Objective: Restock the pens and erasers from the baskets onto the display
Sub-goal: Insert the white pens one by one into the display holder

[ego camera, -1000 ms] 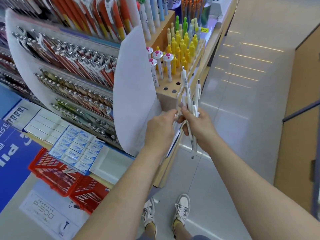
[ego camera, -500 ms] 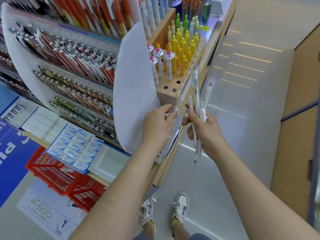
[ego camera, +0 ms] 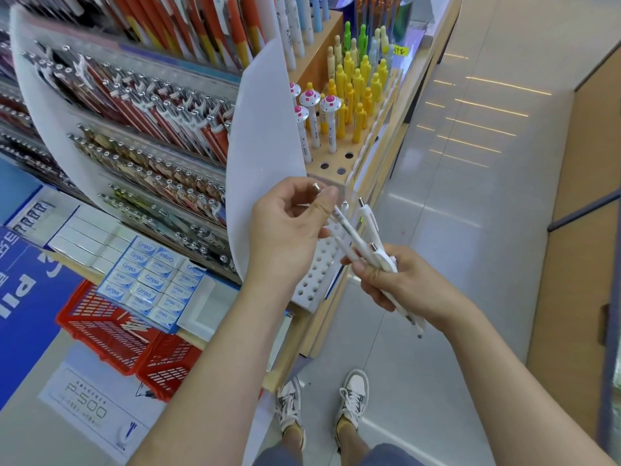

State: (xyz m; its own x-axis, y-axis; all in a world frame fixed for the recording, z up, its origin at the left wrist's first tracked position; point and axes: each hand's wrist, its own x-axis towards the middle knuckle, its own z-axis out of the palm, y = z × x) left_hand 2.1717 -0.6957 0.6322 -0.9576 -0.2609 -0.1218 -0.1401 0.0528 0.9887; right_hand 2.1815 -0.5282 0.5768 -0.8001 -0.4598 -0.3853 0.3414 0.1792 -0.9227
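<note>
Pens, white-barrelled and bunched, are gripped in the right hand, whose fingers are curled round them. Their clicker ends are fanned out above the fist toward the left hand, and their tips are seen below the heel of the palm. A single pen is pinched between the thumb and curled fingers of the left hand. Its silver end is shown just above the index finger and its barrel is slanted down to the bundle; whether it is free of the bundle cannot be told.

Under the gap between the two hands a white perforated holder is seen. Just above the left hand a wooden block is set, with mushroom-capped pens and yellow pens stood upright in it. Behind the left hand a curved white panel is seen. Below and to the left of the left wrist, boxed erasers are laid in rows. Lower still, red baskets are placed side by side, with loose pens lying in the one farther left.
</note>
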